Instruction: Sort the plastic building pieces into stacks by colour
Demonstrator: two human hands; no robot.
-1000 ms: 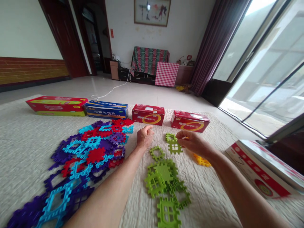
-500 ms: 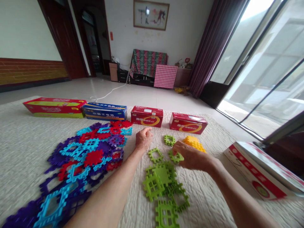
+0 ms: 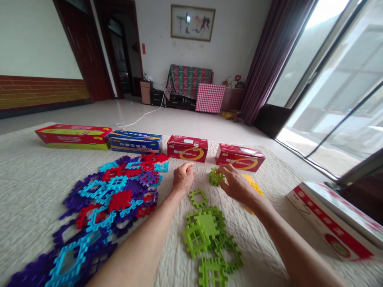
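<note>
My right hand (image 3: 235,182) is at a green notched plastic building piece (image 3: 216,177), with thumb and fingers apart at its right edge. That piece appears to lie over another green one on the mat. My left hand (image 3: 183,176) is curled closed above the mat, and no piece shows in it. Between my forearms lie a single green square frame (image 3: 192,198) and, nearer me, a loose pile of green pieces (image 3: 207,224). Yellow pieces (image 3: 253,183) are partly hidden behind my right hand.
Purple, blue and red pieces (image 3: 119,200) are heaped at left. Along the mat's far side stand a long red-and-green box (image 3: 74,137), a blue box (image 3: 134,142) and two red boxes (image 3: 187,148) (image 3: 240,157). A white-and-red carton (image 3: 332,223) lies at right.
My right hand has moved a green frame away from me onto the farther green piece, and its fingers have spread. My left hand stays curled. The view has shifted slightly.
</note>
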